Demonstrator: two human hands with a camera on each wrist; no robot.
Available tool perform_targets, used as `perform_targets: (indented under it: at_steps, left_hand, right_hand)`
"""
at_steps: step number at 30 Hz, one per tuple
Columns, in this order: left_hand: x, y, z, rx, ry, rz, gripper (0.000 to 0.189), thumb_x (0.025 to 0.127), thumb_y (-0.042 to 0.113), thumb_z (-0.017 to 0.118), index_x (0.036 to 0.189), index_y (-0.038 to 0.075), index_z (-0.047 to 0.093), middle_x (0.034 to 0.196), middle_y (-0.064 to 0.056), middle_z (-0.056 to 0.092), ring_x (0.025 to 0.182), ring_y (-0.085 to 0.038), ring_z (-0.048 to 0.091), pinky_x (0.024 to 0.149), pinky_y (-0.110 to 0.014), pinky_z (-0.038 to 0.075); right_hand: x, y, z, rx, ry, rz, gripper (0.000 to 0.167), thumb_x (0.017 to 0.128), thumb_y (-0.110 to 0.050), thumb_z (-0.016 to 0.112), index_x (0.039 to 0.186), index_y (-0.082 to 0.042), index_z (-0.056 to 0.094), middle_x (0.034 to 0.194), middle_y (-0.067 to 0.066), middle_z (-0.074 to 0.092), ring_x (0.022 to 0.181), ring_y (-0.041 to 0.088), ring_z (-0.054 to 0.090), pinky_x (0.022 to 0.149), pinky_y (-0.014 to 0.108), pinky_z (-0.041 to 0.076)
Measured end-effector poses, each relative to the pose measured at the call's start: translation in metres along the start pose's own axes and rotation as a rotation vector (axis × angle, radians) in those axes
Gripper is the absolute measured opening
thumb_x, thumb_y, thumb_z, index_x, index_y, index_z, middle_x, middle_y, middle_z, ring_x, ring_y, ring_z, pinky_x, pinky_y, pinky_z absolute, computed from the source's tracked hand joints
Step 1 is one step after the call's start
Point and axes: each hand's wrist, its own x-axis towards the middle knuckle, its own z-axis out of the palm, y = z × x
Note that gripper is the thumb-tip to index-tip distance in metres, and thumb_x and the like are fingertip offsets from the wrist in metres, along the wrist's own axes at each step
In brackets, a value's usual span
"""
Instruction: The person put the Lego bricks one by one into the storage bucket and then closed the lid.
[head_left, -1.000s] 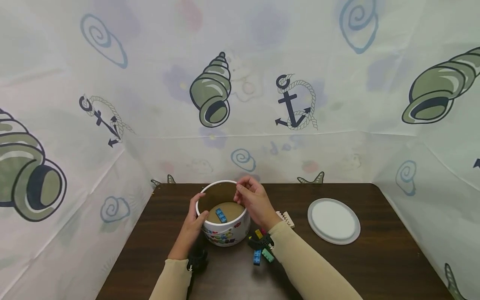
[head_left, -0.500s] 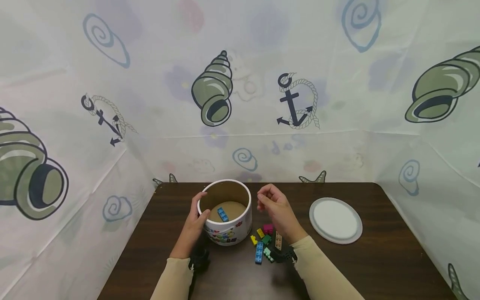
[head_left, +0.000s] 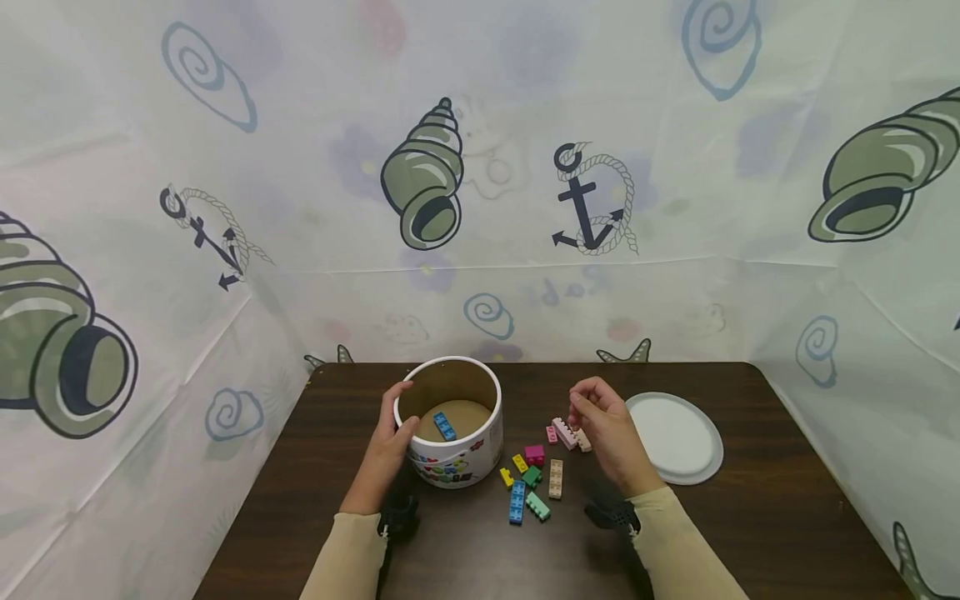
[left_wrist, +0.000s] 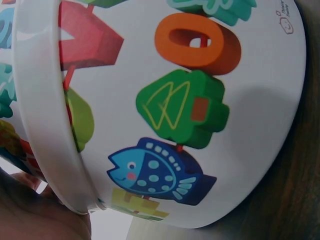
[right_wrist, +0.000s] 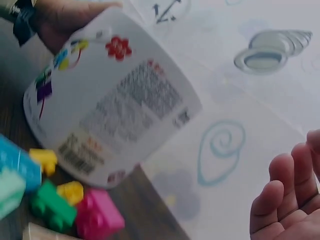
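Observation:
My left hand [head_left: 386, 446] holds the rim of a round white tub [head_left: 457, 472], its thumb at the near side of the rim. Coloured pictures cover the tub's wall [left_wrist: 110, 95] in the left wrist view. A blue toy brick [head_left: 444, 427] lies on the tub's brown bottom. My right hand [head_left: 609, 435] hovers between the loose bricks and the white lid, fingers loosely bent with nothing seen in them. Near it lie a pink brick [head_left: 564, 433] and a pale brick [head_left: 582, 440]. In the right wrist view, bent fingertips [right_wrist: 270, 195] show at the right edge.
Between the tub and my right forearm lie several more bricks: a blue brick [head_left: 517, 502], a mint brick [head_left: 537, 506], a tan brick [head_left: 556, 479], a magenta brick [head_left: 534, 455]. A round white lid [head_left: 678, 437] lies on the dark wooden table [head_left: 780, 500]. A printed curtain [head_left: 517, 100] encloses it.
My right hand has moved from the tub's right rim rightward past the bricks to beside the lid, uncovering the bricks. My left hand has stayed on the tub.

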Motion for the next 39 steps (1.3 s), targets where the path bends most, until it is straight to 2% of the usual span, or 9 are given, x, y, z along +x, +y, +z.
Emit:
perform_targets:
  at_steps: [7, 12, 17, 23, 30, 36, 39]
  left_hand:
    - [0.000, -0.002, 0.001, -0.010, 0.027, -0.013, 0.063, 0.111, 0.025, 0.057, 0.167, 0.027, 0.030, 0.174, -0.016, 0.027, 0.147, -0.050, 0.041, 0.116, -0.054, 0.040]
    - [-0.001, -0.001, 0.002, -0.008, 0.029, -0.022, 0.063, 0.111, 0.027, 0.057, 0.167, 0.029, 0.029, 0.174, -0.014, 0.027, 0.149, -0.048, 0.041, 0.119, -0.062, 0.037]
    - [0.000, 0.001, 0.003, -0.001, 0.039, -0.025, 0.062, 0.111, 0.029, 0.057, 0.167, 0.031, 0.030, 0.174, -0.012, 0.029, 0.148, -0.047, 0.042, 0.118, -0.065, 0.036]
    - [0.001, 0.001, 0.003, 0.005, 0.042, -0.025, 0.062, 0.111, 0.029, 0.056, 0.167, 0.030, 0.029, 0.174, -0.013, 0.028, 0.149, -0.047, 0.041, 0.119, -0.067, 0.035]
    - [0.006, 0.004, 0.004, 0.010, 0.037, -0.015, 0.062, 0.112, 0.030, 0.055, 0.168, 0.031, 0.028, 0.174, -0.013, 0.028, 0.148, -0.047, 0.041, 0.118, -0.063, 0.037]
    - [0.005, 0.003, 0.006, -0.010, 0.043, -0.015, 0.063, 0.111, 0.023, 0.056, 0.168, 0.026, 0.028, 0.172, -0.015, 0.030, 0.148, -0.045, 0.043, 0.117, -0.059, 0.038]
    - [0.004, 0.002, 0.009, -0.021, 0.044, -0.015, 0.063, 0.111, 0.024, 0.056, 0.168, 0.026, 0.028, 0.172, -0.014, 0.030, 0.148, -0.046, 0.043, 0.119, -0.064, 0.038]
  right_hand:
    - [0.000, 0.023, -0.028, -0.019, 0.101, 0.144, 0.016, 0.110, -0.018, 0.064, 0.117, -0.006, 0.058, 0.092, 0.000, 0.059, 0.082, 0.017, 0.060, 0.075, 0.029, 0.051]
    - [-0.001, 0.044, -0.038, -0.066, 0.149, 0.211, 0.023, 0.109, -0.013, 0.065, 0.126, 0.000, 0.056, 0.095, 0.003, 0.060, 0.078, 0.019, 0.061, 0.069, 0.029, 0.053]
    - [-0.003, 0.061, -0.042, -0.050, 0.138, 0.233, 0.036, 0.109, -0.013, 0.065, 0.137, 0.004, 0.049, 0.098, 0.004, 0.058, 0.074, 0.016, 0.060, 0.062, 0.026, 0.052]
    - [-0.002, 0.072, -0.048, 0.003, 0.144, 0.227, 0.037, 0.109, -0.007, 0.062, 0.141, 0.004, 0.047, 0.092, 0.004, 0.053, 0.068, 0.012, 0.050, 0.056, 0.025, 0.046]
    - [0.001, 0.073, -0.049, -0.080, 0.141, 0.243, 0.048, 0.109, -0.008, 0.063, 0.152, 0.002, 0.043, 0.098, 0.001, 0.052, 0.069, 0.011, 0.051, 0.058, 0.024, 0.048]
    - [0.000, 0.076, -0.051, -0.175, 0.140, 0.269, 0.049, 0.103, -0.004, 0.070, 0.150, -0.001, 0.054, 0.105, 0.008, 0.052, 0.069, 0.012, 0.053, 0.058, 0.024, 0.049]
    - [0.000, 0.078, -0.050, -0.253, 0.147, 0.270, 0.052, 0.099, -0.006, 0.076, 0.148, -0.003, 0.058, 0.112, 0.012, 0.052, 0.066, 0.013, 0.053, 0.055, 0.025, 0.050]
